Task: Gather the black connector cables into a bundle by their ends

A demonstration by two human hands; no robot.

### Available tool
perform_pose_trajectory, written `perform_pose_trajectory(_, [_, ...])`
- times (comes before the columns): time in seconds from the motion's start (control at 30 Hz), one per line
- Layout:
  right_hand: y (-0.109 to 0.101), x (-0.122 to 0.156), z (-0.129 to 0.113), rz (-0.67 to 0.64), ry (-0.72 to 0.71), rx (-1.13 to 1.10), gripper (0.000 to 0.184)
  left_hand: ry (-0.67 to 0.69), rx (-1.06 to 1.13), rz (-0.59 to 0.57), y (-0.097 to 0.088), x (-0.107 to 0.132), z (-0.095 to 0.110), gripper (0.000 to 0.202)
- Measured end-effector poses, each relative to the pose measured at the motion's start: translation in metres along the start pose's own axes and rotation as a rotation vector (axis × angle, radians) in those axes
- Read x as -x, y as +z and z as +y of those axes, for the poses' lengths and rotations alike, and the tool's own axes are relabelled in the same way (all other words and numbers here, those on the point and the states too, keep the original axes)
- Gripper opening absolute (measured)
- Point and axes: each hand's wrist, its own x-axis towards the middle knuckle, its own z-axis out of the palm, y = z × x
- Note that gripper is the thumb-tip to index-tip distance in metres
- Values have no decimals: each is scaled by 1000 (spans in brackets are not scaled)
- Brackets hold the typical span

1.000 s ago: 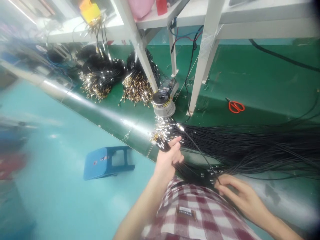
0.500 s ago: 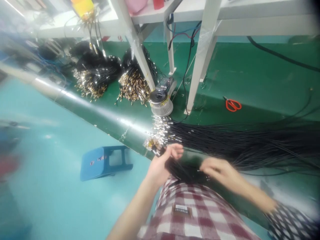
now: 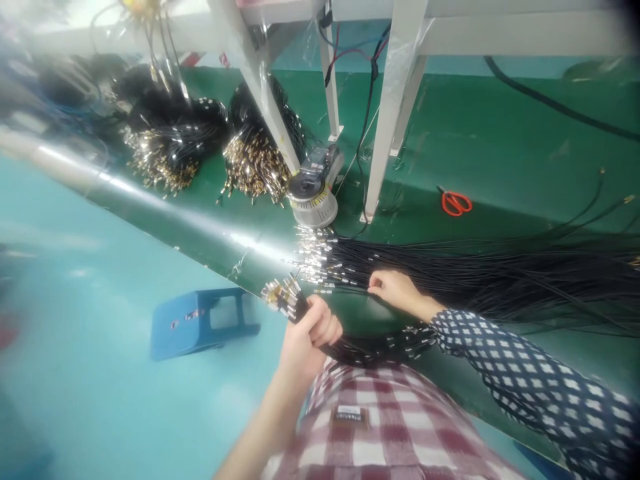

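roughly at the middle of the view, the person's left hand is closed in a tight fist around a bundle of thin black cables. the bundle's gold and silver metal plugs poke out just above the thumb, pointing up and left, past the table edge. from the fist the bundle runs rightward along the near edge of the table, close to the red and white checked shirt.

the right hand, in a dark blue sleeve with white diamonds, rests on a wide flat sheaf of loose black cables lying on the green table top. its fingers are curled against the strands; whether they pinch one cannot be told. the sheaf's long axis runs left to right, with its silver plug ends fanned out at the left. those loose ends lie just above the left fist and just left of the right hand, which touches the sheaf and is the nearer of the two.

beyond the sheaf stand a round grey device with a black top and a white metal frame leg. orange-handled scissors lie well apart to the right. coiled black cable bundles with gold plugs sit at the far left, and a blue plastic stool stands on the floor.
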Motion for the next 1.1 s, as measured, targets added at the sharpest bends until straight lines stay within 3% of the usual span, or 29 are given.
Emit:
perform_pose_trajectory(0.17, [-15,42,7,12,-44,-317,25,-14,-73,113,2,-17,-2,9])
perform_pose_trajectory(0.27, [-30,68,0,72,-96,-651,28,-67,-177,91,16,-24,-1,27])
perform_pose_trajectory(0.33, [-40,78,-12,96,-118,-756,26,-122,-242,24,26,-28,0,38])
perform_pose_trajectory(0.47, [-54,83,-42,111,-142,-831,25,-151,-336,-53,41,-33,0,36])
perform_pose_trajectory(0.67, [-59,84,-66,31,-88,-996,25,-112,-377,-50,43,-34,0,24])
perform_pose_trajectory(0.83, [-56,86,-69,-22,-94,-967,26,-100,-350,0,45,-33,-3,22])
perform_pose_trajectory(0.9, [-57,85,-71,-11,-116,-861,25,-97,-349,48,46,-33,-6,22])
perform_pose_trajectory(1.1, [-59,81,-78,296,-221,-368,21,-91,-374,130,49,-36,-9,29])
